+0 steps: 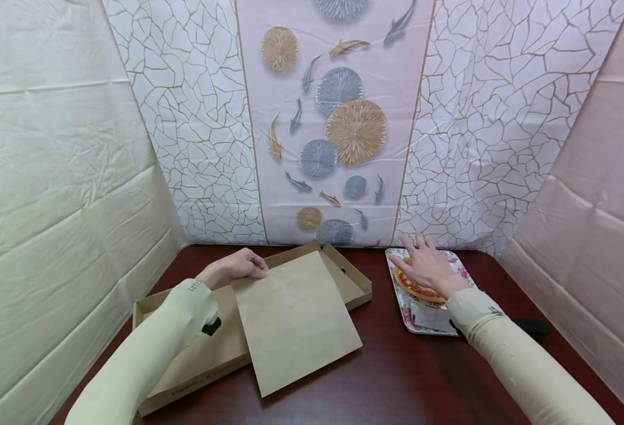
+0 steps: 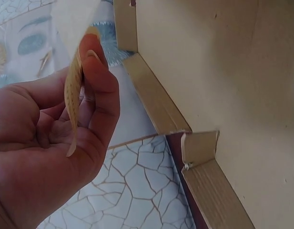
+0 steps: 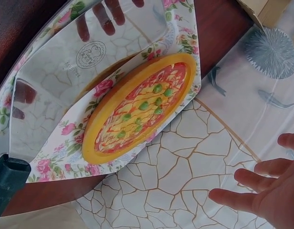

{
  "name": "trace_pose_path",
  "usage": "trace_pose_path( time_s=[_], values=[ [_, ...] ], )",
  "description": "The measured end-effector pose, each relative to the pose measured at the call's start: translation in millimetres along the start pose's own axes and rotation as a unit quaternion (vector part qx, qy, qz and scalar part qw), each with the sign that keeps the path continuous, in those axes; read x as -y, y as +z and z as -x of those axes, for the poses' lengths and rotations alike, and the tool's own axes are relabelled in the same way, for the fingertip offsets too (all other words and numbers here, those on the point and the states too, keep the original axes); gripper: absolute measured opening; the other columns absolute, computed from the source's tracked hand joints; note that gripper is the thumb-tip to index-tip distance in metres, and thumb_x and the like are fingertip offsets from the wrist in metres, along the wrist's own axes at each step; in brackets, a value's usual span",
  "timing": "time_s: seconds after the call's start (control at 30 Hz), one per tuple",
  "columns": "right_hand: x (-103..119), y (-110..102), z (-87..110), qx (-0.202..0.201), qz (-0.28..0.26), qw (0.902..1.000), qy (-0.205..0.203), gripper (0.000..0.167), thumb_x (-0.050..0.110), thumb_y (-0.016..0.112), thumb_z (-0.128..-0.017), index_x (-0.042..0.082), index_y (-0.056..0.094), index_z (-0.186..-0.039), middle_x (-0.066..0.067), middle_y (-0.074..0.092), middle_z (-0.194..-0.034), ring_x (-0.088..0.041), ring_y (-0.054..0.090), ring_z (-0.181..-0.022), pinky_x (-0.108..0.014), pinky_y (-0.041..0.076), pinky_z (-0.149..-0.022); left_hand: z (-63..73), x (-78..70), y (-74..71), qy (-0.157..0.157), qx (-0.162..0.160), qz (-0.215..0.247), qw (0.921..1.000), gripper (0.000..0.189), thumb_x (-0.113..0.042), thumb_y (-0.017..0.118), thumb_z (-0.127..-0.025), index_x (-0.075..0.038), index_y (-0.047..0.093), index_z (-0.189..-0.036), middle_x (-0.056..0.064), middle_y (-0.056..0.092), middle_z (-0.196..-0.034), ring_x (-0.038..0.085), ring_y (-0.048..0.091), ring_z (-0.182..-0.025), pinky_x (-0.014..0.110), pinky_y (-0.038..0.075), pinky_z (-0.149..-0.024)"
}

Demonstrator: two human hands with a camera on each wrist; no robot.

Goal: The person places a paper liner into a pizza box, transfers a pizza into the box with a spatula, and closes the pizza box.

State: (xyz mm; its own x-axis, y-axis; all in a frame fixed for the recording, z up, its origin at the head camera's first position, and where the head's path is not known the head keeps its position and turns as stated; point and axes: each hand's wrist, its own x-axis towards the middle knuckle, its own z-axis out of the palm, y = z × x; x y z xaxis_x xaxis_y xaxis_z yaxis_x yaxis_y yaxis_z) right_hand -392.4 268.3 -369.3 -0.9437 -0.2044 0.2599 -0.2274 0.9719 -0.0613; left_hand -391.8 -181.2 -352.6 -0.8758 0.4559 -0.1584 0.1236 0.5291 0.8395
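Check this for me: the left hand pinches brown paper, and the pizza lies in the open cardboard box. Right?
Not quite: the pizza lies on the floral tray, not in the open cardboard box, as the head view shows. The left hand does pinch brown paper.

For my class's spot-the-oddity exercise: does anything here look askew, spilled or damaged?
The brown paper looks askew: the left grip pinches it near one corner, and it slants across the open cardboard box, overhanging its near edge. No spill shows.

Head view looks forward and down; close wrist views share its box (image 1: pixel 221 345) (left) and tray (image 1: pixel 407 307) (right).
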Motion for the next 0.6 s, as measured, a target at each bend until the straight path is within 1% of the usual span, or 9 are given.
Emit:
trace_pose_path(
  time_s=[0.1, 0.23, 0.4, 0.5, 0.6],
  values=[
    [0.2, -0.4, -0.2, -0.001, 0.002, 1.0000, -0.002, 0.078, 0.063, 0.035, -0.096, 0.007, 0.029, -0.150, -0.033, 0.022, -0.152, -0.054, 0.029, -0.134, -0.074, 0.038, -0.088, 0.9, 3.3, -3.3, -0.009, -0.005, 0.002, 0.9999, 0.015, -0.003, 0.063, -0.088, 0.007, 0.067, -0.098, -0.002, 0.064, -0.078, 0.006, 0.055, -0.065, 0.022, 0.048, -0.060],
    [0.0, -0.5, -0.2, -0.002, -0.001, 1.0000, -0.002, 0.076, 0.061, 0.037, -0.096, 0.006, 0.029, -0.150, -0.033, 0.022, -0.152, -0.054, 0.029, -0.133, -0.074, 0.038, -0.088, 0.5, 8.9, -7.8, -0.010, -0.003, -0.004, 0.9999, 0.014, -0.003, 0.064, -0.088, 0.007, 0.067, -0.097, -0.002, 0.064, -0.079, 0.007, 0.055, -0.066, 0.022, 0.048, -0.061],
    [0.5, 0.6, -0.2, 0.001, -0.004, 1.0000, -0.001, 0.078, 0.063, 0.034, -0.096, 0.007, 0.029, -0.150, -0.033, 0.022, -0.152, -0.054, 0.029, -0.134, -0.074, 0.038, -0.088, 3.1, 12.4, -14.4, -0.012, 0.000, -0.026, 0.9996, 0.016, -0.005, 0.064, -0.089, 0.006, 0.068, -0.099, 0.000, 0.065, -0.082, 0.008, 0.056, -0.070, 0.022, 0.049, -0.065],
    [1.1, 0.4, -0.3, 0.002, -0.005, 1.0000, 0.000, 0.079, 0.065, 0.033, -0.096, 0.008, 0.028, -0.150, -0.033, 0.022, -0.153, -0.054, 0.028, -0.135, -0.074, 0.038, -0.088, 5.2, 14.6, -18.4, -0.017, -0.001, -0.026, 0.9995, 0.014, -0.005, 0.064, -0.089, 0.005, 0.068, -0.097, -0.001, 0.064, -0.082, 0.008, 0.055, -0.071, 0.022, 0.048, -0.066],
    [1.4, 0.3, -0.3, 0.002, -0.003, 1.0000, -0.001, 0.079, 0.065, 0.032, -0.096, 0.008, 0.028, -0.150, -0.033, 0.021, -0.153, -0.054, 0.028, -0.135, -0.074, 0.038, -0.088, 6.9, 17.6, -22.3, -0.013, 0.003, -0.029, 0.9995, 0.013, -0.005, 0.065, -0.089, 0.005, 0.068, -0.096, -0.002, 0.063, -0.081, 0.008, 0.054, -0.071, 0.022, 0.047, -0.066]
  ],
)
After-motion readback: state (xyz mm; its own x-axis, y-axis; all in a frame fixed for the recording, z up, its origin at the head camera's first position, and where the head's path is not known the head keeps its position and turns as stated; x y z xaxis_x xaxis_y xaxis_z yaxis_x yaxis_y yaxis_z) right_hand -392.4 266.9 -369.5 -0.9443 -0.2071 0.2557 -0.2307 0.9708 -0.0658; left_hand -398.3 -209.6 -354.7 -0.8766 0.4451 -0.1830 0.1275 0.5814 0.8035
